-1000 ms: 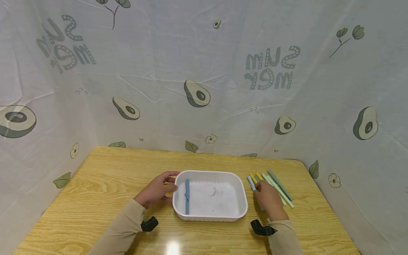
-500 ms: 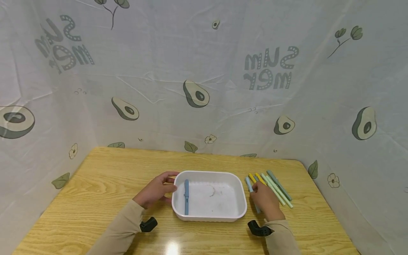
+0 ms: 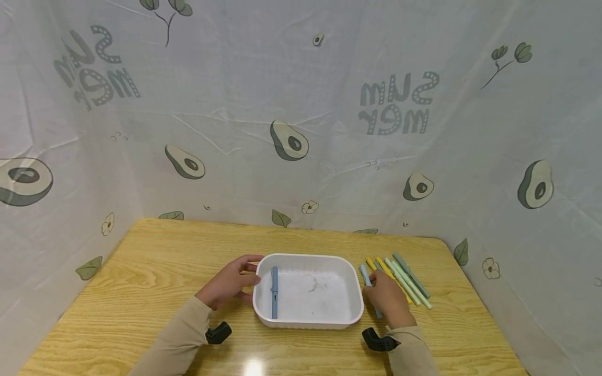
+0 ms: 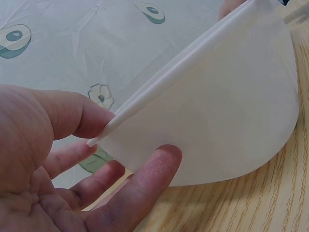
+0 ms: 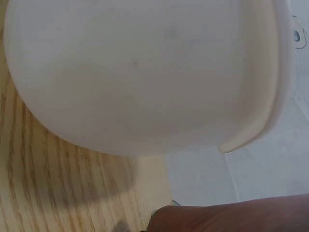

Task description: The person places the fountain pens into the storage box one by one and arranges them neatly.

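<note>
A white plastic tray (image 3: pixel 310 322) stands on the wooden table, and a blue pen (image 3: pixel 275 292) lies inside along its left end. My left hand (image 3: pixel 230 282) holds the tray's left end. In the left wrist view one digit of that hand (image 4: pixel 63 116) reaches over the rim while another presses the outer wall. To the right of the tray, my right hand (image 3: pixel 388 297) pinches a light blue pen (image 3: pixel 365 273), whose middle it covers. The right wrist view shows mostly the tray's outer wall (image 5: pixel 135 87); the fingertips are hidden there.
Close to the right hand lie yellow pens (image 3: pixel 371 263), pale green pens (image 3: pixel 409 282) and a dark green pen (image 3: pixel 414 277), side by side at a slant. A printed white sheet (image 3: pixel 301 183) hangs behind and beside the table (image 3: pixel 188 240).
My right hand has shifted left toward the tray, drawing the light blue pen away from the other pens. The left hand and the tray stay in place.
</note>
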### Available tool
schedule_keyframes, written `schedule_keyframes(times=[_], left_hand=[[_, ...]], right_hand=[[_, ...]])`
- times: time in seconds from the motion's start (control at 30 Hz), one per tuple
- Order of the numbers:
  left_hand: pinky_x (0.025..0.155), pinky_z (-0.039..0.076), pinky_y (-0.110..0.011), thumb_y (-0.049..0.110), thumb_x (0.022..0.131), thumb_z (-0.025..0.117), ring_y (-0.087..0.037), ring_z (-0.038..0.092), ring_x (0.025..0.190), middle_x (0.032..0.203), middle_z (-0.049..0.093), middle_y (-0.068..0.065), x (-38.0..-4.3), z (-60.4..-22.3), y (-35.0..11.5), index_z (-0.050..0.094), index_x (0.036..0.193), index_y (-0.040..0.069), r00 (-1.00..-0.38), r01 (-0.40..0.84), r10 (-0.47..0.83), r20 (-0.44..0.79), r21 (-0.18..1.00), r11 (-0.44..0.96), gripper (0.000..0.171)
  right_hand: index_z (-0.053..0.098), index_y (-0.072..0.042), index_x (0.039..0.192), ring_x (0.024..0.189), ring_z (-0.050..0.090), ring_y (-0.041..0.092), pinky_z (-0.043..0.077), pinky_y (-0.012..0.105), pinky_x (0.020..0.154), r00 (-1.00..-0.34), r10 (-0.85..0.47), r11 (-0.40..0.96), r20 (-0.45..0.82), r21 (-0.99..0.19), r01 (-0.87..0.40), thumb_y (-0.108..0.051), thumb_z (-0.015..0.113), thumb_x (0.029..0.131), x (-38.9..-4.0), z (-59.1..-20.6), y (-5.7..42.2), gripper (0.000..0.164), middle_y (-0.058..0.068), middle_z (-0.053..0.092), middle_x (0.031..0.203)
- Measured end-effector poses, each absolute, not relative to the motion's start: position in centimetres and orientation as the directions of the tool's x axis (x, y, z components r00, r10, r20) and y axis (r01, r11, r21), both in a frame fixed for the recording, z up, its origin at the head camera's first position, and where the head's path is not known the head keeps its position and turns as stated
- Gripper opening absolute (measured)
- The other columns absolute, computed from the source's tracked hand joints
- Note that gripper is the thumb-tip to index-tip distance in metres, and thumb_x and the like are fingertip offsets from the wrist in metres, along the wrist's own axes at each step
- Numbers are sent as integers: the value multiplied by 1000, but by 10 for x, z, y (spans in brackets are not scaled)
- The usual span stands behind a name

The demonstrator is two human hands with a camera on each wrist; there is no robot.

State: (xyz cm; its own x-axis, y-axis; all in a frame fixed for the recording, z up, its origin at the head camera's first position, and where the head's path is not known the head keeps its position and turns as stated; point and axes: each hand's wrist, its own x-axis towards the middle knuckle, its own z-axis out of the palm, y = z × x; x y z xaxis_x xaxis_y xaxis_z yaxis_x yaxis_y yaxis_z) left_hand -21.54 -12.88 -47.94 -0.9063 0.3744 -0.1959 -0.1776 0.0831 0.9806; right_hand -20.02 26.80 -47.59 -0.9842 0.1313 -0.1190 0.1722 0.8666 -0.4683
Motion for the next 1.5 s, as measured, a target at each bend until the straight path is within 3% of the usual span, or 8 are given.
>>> schedule_keyframes(times=[0.37, 0.6, 0.93, 1.13, 1.37, 1.5], left_hand=[[76, 64, -49, 3, 100, 63, -33, 64, 106, 135, 51, -25, -215, -479, -128, 46, 153, 8, -910, -171, 366, -195, 981, 96, 55], [76, 64, -49, 3, 101, 62, -34, 65, 107, 136, 50, -26, -214, -479, -129, 45, 153, 8, -907, -166, 376, -189, 982, 91, 56], [76, 64, -49, 4, 101, 63, -32, 65, 105, 136, 51, -25, -214, -479, -129, 45, 154, 9, -909, -159, 376, -183, 983, 94, 56], [76, 64, -49, 4, 101, 62, -32, 65, 105, 136, 51, -25, -214, -478, -129, 46, 153, 9, -910, -158, 371, -184, 982, 101, 55], [75, 64, -48, 3, 101, 62, -34, 65, 106, 135, 50, -26, -214, -478, -128, 45, 154, 9, -910, -161, 372, -186, 982, 96, 55], [76, 64, -49, 3, 101, 62, -33, 65, 105, 135, 50, -26, -214, -478, -128, 45, 154, 9, -909, -162, 372, -187, 982, 96, 55]], right_hand=[[61, 0, 119, 65, 55, 23, 43, 34, 52, -987, 126, 870, -103, -466, 160, -19, 60, 98, -200, -479, 267, 27, 10, 64, 89], [63, 1, 113, 64, 55, 23, 43, 34, 51, -989, 127, 884, -76, -444, 147, -18, 60, 96, -200, -477, 267, 26, 10, 65, 87], [59, 3, 110, 67, 54, 22, 44, 33, 54, -994, 93, 854, -49, -509, 105, -15, 63, 94, -198, -463, 267, 25, 10, 59, 85], [58, 5, 121, 81, 61, 24, 52, 38, 64, -994, 111, 823, -2, -560, 93, -15, 63, 97, -199, -458, 262, 31, 15, 65, 101], [54, -1, 137, 76, 58, 22, 47, 32, 59, -986, 144, 781, 84, -622, 61, -16, 63, 102, -199, -455, 256, 39, 14, 65, 108], [54, -3, 140, 84, 63, 26, 50, 32, 60, -978, 166, 764, 129, -643, 45, -17, 65, 102, -199, -451, 254, 42, 16, 66, 111]])
